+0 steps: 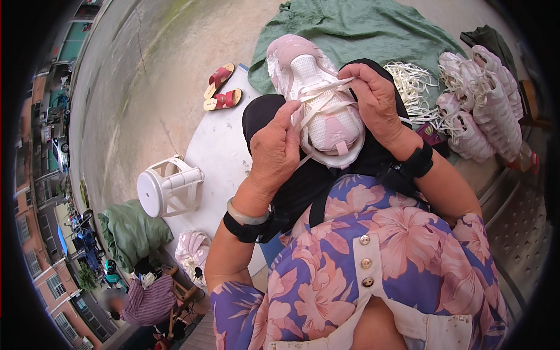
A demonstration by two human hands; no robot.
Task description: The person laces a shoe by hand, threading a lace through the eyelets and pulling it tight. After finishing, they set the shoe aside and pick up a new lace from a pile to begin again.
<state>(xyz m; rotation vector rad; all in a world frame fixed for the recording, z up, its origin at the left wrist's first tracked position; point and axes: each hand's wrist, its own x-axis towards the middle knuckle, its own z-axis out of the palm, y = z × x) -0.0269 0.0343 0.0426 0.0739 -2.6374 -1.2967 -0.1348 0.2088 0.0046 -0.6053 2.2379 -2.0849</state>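
A pink and white sneaker [335, 129] rests on my lap between my knees, its toe pointing away and its tongue toward me. White shoelace [319, 106] crosses loosely over its opening. My right hand [376, 104] pinches a stretch of the lace at the shoe's right side, thumb and forefinger together. At the left edge of the opening, my left hand [275, 146] is closed with its fingertips pressed together by the eyelets, where lace shows. The exact grip of the left fingertips is partly hidden.
Loose white laces [411, 87] are heaped on green cloth [361, 29] at the right. Beyond them several sneakers [487, 99] are piled. At left are red sandals [223, 99], a white stool [169, 185] and another shoe [192, 254]. A person in a striped top [149, 300] sits lower left.
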